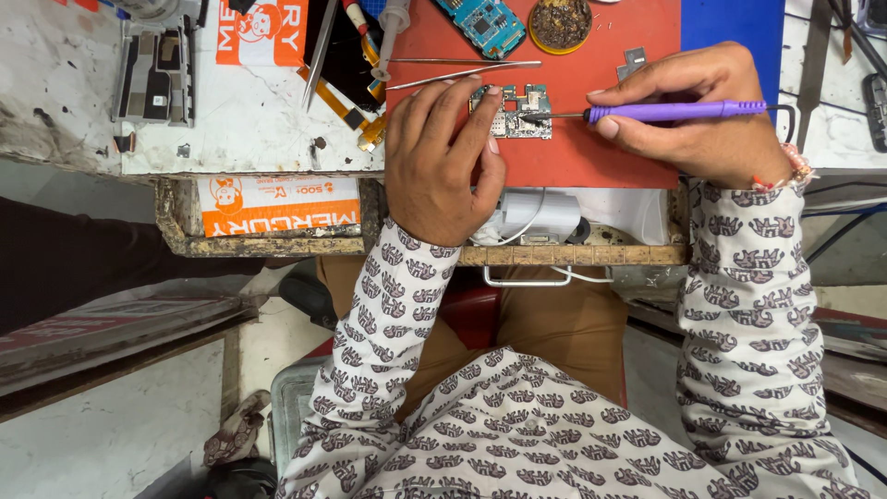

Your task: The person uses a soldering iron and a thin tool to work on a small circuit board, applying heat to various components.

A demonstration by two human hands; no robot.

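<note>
Circuit board lies on mat, tweezers behind.

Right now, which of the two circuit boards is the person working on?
The silvery circuit board on the red mat, pinned by the left hand. The blue circuit board lies untouched farther away.

Tweezers and blue board crowd the mat beyond; near edge free.
</note>
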